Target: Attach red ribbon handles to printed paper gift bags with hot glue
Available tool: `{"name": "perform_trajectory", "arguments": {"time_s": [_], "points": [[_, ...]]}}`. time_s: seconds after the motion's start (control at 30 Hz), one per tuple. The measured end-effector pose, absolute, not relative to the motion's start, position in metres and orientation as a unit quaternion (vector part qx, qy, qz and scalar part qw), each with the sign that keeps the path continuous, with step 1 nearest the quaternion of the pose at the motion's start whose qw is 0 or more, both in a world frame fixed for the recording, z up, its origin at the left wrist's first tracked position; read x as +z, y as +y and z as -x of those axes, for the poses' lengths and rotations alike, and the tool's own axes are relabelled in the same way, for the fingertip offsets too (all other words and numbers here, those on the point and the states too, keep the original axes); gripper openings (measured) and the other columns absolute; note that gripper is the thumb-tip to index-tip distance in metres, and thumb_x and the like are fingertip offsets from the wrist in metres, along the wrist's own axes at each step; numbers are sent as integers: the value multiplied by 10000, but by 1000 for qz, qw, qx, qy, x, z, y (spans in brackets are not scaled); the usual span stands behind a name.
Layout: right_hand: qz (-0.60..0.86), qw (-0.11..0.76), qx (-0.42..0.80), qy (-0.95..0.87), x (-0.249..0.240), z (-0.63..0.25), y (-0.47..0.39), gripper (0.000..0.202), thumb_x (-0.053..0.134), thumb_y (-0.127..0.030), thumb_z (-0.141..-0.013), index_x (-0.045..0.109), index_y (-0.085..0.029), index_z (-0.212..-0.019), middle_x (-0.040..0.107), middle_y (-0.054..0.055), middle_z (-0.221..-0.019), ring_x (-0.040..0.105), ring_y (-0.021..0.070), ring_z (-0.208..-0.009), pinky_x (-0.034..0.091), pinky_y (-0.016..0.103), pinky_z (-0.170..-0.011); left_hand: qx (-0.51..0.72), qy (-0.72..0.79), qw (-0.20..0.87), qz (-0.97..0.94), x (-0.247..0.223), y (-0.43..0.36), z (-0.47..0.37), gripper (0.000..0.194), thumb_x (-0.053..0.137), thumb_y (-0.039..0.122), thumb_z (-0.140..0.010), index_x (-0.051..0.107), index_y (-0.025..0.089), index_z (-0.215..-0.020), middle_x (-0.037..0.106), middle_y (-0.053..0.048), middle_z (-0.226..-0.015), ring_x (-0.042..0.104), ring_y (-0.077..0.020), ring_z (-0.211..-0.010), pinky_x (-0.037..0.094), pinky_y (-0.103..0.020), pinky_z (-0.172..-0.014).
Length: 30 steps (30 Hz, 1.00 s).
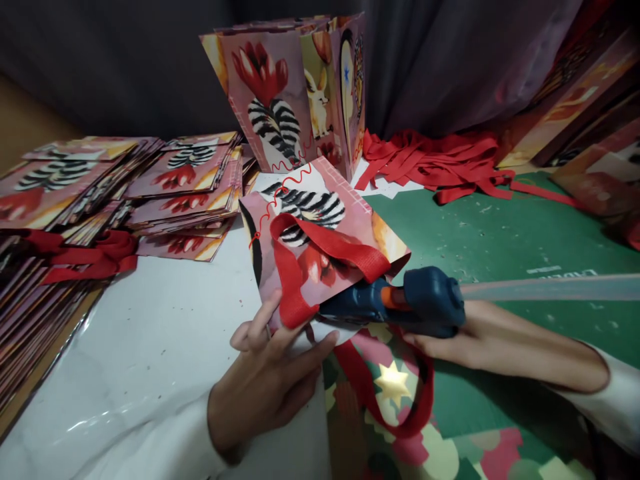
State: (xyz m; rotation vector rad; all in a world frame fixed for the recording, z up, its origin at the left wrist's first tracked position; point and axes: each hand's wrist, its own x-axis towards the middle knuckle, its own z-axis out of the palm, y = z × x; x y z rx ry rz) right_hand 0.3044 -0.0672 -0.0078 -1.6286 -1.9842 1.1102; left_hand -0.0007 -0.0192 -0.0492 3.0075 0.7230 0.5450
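A paper gift bag (pixel 345 190) with zebra-stripe and red flower art lies tilted on the table, its mouth towards me. My left hand (pixel 270 380) grips the edge of that mouth, fingers closed by the end of a red ribbon handle (pixel 345 243) that loops over the upper panel. My right hand (pixel 460 343) is wrapped round a dark blue glue gun (pixel 434 300) with an orange part. Its nozzle end goes in at the bag's mouth and is hidden there. Below, another red ribbon loop (pixel 425 393) hangs from the bag's lower side.
Stacks of flat bags (pixel 185 173) stand at the left, with red ribbon (pixel 95 257) on them. An upright bag (pixel 265 87) is at the back. A pile of red ribbons (pixel 435 160) lies behind on the green surface (pixel 450 233). A translucent glue stick (pixel 550 288) extends rightward from the gun.
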Motion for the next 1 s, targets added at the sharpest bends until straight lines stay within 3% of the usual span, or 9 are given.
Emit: {"name": "perform_trajectory", "arguments": {"time_s": [0.2,0.4,0.57,0.63,0.77,1.0], "points": [[568,164,374,-715,-4,-306,-70,297,556,-383,-865,677,-181,-1047,719,38,-882,660,195,-745,542,268,-659,158,235,9,-959,-49,-19,0,425,569,197,-868,612,334,-1268,434,-107,-1306,343,-421,-1292,360,-589,-970],[539,221,321,-747,-12,-316,-72,307,608,-431,-844,675,-224,-1060,733,26,-895,664,197,-709,561,274,-648,175,229,-6,-958,-49,-18,-1,409,578,220,-860,618,326,-1253,447,-108,-1232,249,-457,-1369,332,-595,-1010],[545,175,307,-760,-12,-325,-77,438,608,-404,-875,585,-253,-1285,710,43,-1164,687,223,-993,556,304,-848,190,225,-13,-956,-53,-19,-2,402,583,217,-864,612,320,-1252,452,-108,-1249,286,-440,-1374,334,-574,-1009],[572,157,292,-750,-9,-326,-79,395,595,-443,-872,633,-240,-1209,725,51,-1125,698,238,-964,569,323,-818,199,223,-16,-954,-53,-20,-2,381,577,233,-863,622,317,-1232,463,-107,-1264,277,-435,-1380,352,-535,-976],[597,130,273,-743,1,-327,-83,380,531,-525,-870,711,-195,-925,750,74,-845,689,232,-700,571,317,-612,211,232,-17,-949,-53,-21,-3,355,544,215,-870,639,306,-1200,488,-93,-1233,261,-438,-1393,350,-445,-872],[625,72,201,-751,10,-340,-91,390,534,-553,-842,739,-224,-887,739,96,-845,699,274,-745,595,392,-650,242,228,-22,-943,-56,-20,-9,302,572,220,-814,683,289,-1087,529,-87,-1193,283,-397,-1388,292,-398,-808]]}}
